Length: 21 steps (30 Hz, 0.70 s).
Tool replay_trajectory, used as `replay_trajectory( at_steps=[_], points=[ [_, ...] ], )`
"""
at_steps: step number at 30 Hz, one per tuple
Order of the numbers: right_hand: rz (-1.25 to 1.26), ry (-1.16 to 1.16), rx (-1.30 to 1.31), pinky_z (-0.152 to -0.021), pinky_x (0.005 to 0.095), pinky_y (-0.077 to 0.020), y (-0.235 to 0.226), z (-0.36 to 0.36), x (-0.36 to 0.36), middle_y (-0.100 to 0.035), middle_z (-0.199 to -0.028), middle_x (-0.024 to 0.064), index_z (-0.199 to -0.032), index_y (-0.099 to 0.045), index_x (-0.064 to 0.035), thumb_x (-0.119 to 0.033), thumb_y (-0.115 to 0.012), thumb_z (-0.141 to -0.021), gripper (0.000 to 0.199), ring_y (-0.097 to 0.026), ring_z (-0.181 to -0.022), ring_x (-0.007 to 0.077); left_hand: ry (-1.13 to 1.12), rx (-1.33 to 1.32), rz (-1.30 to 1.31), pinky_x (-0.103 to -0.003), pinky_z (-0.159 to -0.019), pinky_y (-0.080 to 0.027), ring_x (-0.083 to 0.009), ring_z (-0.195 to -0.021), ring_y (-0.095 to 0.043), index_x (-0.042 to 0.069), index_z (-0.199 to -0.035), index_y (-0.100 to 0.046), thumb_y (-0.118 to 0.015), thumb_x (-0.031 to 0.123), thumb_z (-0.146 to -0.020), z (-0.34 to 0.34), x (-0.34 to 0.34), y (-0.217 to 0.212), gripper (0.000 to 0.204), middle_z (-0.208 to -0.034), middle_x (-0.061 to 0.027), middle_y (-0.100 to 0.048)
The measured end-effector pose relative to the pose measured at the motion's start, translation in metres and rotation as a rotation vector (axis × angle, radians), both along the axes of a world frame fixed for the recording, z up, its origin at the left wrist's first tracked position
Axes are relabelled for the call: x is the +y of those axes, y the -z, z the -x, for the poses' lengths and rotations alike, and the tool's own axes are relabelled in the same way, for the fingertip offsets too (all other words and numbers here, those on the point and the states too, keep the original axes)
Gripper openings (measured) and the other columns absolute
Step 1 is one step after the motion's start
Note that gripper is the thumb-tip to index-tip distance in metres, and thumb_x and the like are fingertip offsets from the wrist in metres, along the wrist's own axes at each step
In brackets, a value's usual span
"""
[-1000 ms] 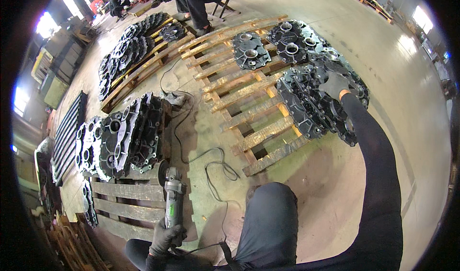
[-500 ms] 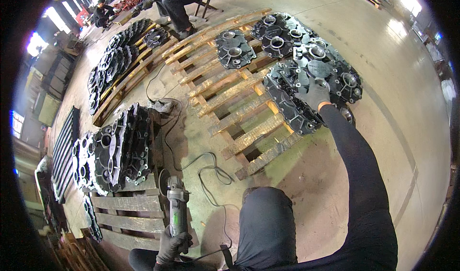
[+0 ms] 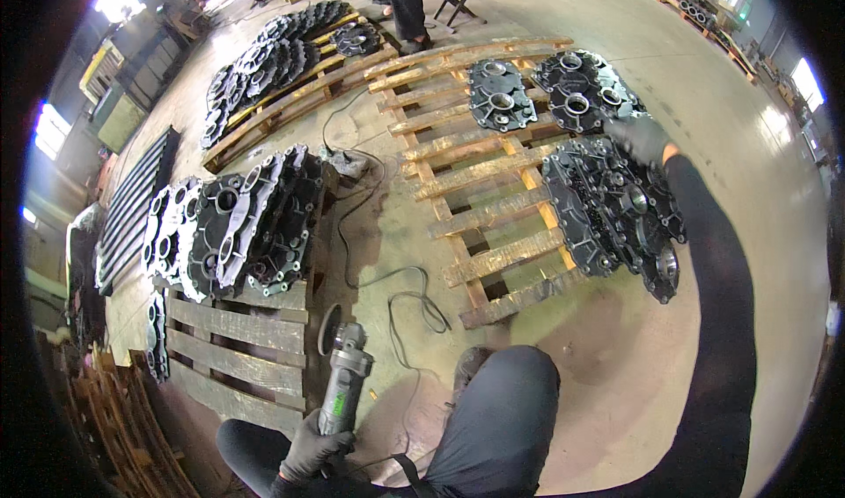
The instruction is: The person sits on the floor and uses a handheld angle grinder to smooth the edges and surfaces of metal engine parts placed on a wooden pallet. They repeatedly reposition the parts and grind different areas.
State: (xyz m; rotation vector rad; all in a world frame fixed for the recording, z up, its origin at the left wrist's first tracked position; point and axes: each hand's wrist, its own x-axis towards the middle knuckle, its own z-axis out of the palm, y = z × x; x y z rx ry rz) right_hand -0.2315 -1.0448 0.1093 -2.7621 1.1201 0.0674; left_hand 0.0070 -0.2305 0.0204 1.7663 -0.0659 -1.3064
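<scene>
My left hand [image 3: 317, 450], in a dark glove, is wrapped round the body of a grey angle grinder [image 3: 345, 383]. Its disc [image 3: 330, 329] points up and away from me, beside the low pallet. At full reach, my gloved right hand [image 3: 641, 139] is over the far side of a stack of black metal housing covers [image 3: 607, 203]. Motion smears its fingers, so I cannot make out a grip. Just beyond it lie more covers [image 3: 576, 93] with round bored holes, and a single cover [image 3: 500, 97] lies to their left.
The covers rest on a wooden slatted pallet [image 3: 502, 231]. More covers stand on edge on a dark pallet [image 3: 233, 331] at left; others fill a far pallet [image 3: 299, 115]. A power cord [image 3: 348, 260] snakes over the floor. A seated co-worker [image 3: 409, 5] is beyond.
My right hand has moved farther away across the stack. The pale cover under it earlier no longer shows there, and dark covers are exposed. The view has shifted; my left hand still holds the grinder.
</scene>
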Motion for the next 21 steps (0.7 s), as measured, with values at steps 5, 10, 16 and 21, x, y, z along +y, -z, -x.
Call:
replay_trajectory(
  at_steps=[5,10,16,21],
  points=[
    [-1.04,-0.04,-0.55,-0.103,0.0392,-0.0554,-0.063,-0.045,0.094,-0.076,-0.124,0.0153,-0.149,-0.061,-0.0027,-0.036,-0.057,-0.112,0.049,-0.073,-0.11,0.024,-0.084,-0.073,0.089,-0.031,-0.067,-0.059,-0.0135,-0.075,-0.069,0.003,-0.13,-0.065,-0.092,0.025,-0.086,-0.006,0.026,-0.029,0.056,-0.1,-0.005,-0.074],
    [-1.572,0.085,-0.571,-0.1,0.0418,-0.0611,-0.109,-0.118,0.317,-0.077,-0.128,0.0163,-0.144,-0.065,0.0004,-0.04,-0.052,-0.114,0.053,-0.076,-0.109,0.026,-0.152,-0.368,0.089,-0.027,-0.062,-0.054,-0.0095,-0.076,-0.065,0.0,-0.127,-0.067,-0.089,0.037,-0.089,-0.025,0.049,-0.056,0.058,-0.098,-0.003,-0.071],
    [-1.942,0.067,-0.211,-0.107,0.048,-0.0583,-0.073,-0.222,0.476,-0.077,-0.132,0.0169,-0.142,-0.068,-0.0008,-0.048,-0.054,-0.112,0.058,-0.075,-0.115,0.0318,-0.443,-0.479,0.259,-0.025,-0.056,-0.052,-0.0084,-0.07,-0.066,0.0,-0.119,-0.064,-0.092,0.029,-0.086,-0.06,0.143,-0.079,0.052,-0.092,-0.0041,-0.071],
    [-1.776,-0.193,-0.217,-0.1,0.0377,-0.061,0.001,-0.321,0.579,-0.077,-0.131,0.0171,-0.144,-0.066,-0.0017,-0.035,-0.055,-0.114,0.046,-0.077,-0.108,0.0246,-0.649,-0.479,0.27,-0.027,-0.058,-0.056,-0.0105,-0.068,-0.066,-0.002,-0.124,-0.063,-0.091,0.025,-0.086,-0.046,0.198,-0.105,0.054,-0.093,-0.0045,-0.069]
  ],
)
